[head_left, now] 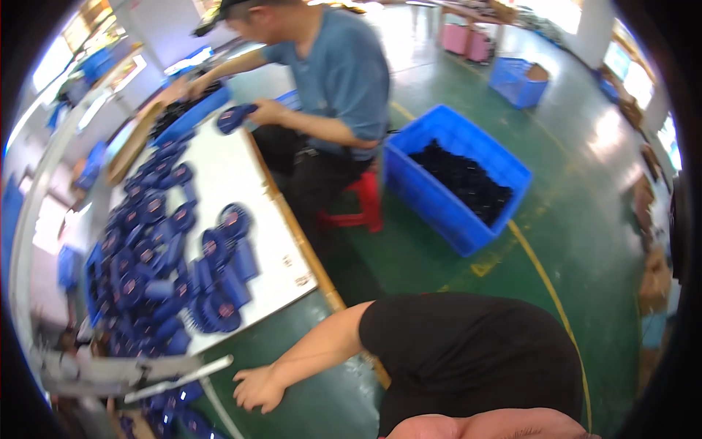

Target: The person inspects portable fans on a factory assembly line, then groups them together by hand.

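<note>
My right hand (259, 388) reaches left over the dark green tabletop (289, 333). Its fingers are spread and nothing shows in them; whether it touches the surface I cannot tell. My left hand is out of the picture. A white board (241, 157) lies beyond the hand. On it are heaped many dark blue pieces (152, 208) with round heads and short handles, like small hand fans. A few sit apart in a nearer cluster (219, 311). More dark blue pieces (172, 410) lie past my fingertips, beside a white rod (183, 377).
Across the table a person in a blue shirt (340, 69) sits on a red stool (358, 205), holding a dark blue piece (235, 117) and reaching into a blue bin (191, 121). A large blue crate (450, 227) of black parts stands on the green floor. Another blue crate (515, 84) stands farther back.
</note>
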A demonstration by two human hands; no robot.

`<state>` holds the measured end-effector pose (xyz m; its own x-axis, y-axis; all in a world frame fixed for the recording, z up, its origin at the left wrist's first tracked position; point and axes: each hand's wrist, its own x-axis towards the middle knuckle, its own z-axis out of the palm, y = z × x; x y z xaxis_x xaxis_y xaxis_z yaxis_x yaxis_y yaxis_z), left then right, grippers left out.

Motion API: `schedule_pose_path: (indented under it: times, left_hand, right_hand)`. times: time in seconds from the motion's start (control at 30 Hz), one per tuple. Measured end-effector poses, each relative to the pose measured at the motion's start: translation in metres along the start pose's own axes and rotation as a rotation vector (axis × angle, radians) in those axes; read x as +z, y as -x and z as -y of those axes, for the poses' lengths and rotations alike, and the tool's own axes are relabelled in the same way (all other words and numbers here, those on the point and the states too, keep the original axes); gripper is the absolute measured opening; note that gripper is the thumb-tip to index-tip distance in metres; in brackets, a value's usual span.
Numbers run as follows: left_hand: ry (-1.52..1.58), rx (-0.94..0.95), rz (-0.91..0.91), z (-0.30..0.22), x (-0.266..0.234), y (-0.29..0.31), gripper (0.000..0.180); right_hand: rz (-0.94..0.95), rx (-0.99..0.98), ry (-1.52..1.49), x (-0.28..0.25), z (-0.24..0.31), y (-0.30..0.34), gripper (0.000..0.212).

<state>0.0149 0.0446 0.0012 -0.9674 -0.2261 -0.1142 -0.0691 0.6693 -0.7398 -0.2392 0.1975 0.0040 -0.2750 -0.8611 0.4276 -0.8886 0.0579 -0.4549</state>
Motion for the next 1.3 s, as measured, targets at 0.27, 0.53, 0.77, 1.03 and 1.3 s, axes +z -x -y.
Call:
schedule_pose_path:
  times: [0.27, 0.53, 0.77, 1.03, 1.3]
  left_hand:
    - [0.762, -0.394, 0.107, -0.01, -0.043, 0.003, 0.073]
    - [0.932, 0.004, -0.036, -0.039, -0.118, 0.016, 0.073]
    - [0.948, 0.14, -0.205, -0.062, -0.115, 0.023, 0.061]
    - [0.844, -0.547, 0.014, -0.01, -0.052, 0.016, 0.065]
    - [1.09, -0.82, 0.388, 0.039, -0.007, 0.02, 0.076]
  right_hand:
    - [0.102, 0.021, 0.212, -0.013, 0.011, 0.004, 0.038]
    - [0.077, 0.038, 0.278, 0.0, 0.007, -0.001, 0.034]
    - [0.074, 0.469, 0.095, 0.021, 0.044, -0.01, 0.028]
    - [-0.022, 0.278, -0.372, 0.064, 0.035, -0.072, 0.027]
    - [0.081, 0.077, -0.298, 0.057, 0.03, -0.095, 0.018]
